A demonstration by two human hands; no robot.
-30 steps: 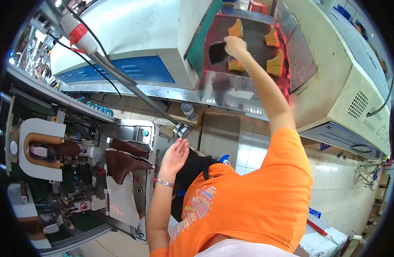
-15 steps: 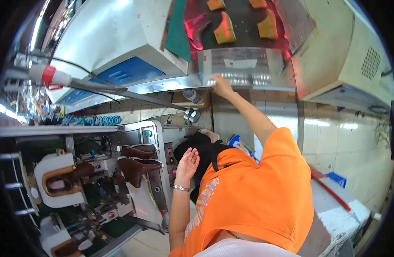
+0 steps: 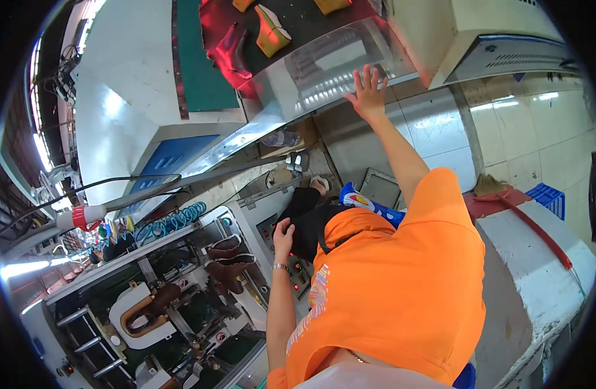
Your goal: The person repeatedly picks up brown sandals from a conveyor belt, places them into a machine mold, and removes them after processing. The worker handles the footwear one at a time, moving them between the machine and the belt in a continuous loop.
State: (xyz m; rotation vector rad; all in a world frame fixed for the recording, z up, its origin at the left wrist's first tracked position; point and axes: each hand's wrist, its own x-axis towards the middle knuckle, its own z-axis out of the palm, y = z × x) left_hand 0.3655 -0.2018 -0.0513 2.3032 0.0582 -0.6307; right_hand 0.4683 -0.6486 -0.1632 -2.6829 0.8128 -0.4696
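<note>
My right hand [image 3: 369,94] reaches forward with its fingers spread, over the front edge of a clear plastic sheet [image 3: 324,61] at the mouth of a conveyor. Nothing is in it. On the dark belt [image 3: 311,26], a boot upper [image 3: 232,55] lies in red light beside a yellow last-like shape [image 3: 271,31]. My left hand [image 3: 284,238] hangs with loosely bent fingers beside a machine's control panel [image 3: 301,275], and I see nothing in it. Brown leather boot uppers [image 3: 230,266] rest on that machine, left of my left hand.
White metal housings [image 3: 129,84] flank the conveyor. To the left stands a machine with a U-shaped padded clamp [image 3: 142,318]. A grey bar [image 3: 214,172] crosses nearby. At right are a red-handled broom [image 3: 538,230], a blue crate [image 3: 548,200] and a white-topped block [image 3: 538,266].
The view has turned. My right hand has gone from bent fingers at the sheet's edge to spread fingers farther right. My left hand's outstretched fingers have curled loosely.
</note>
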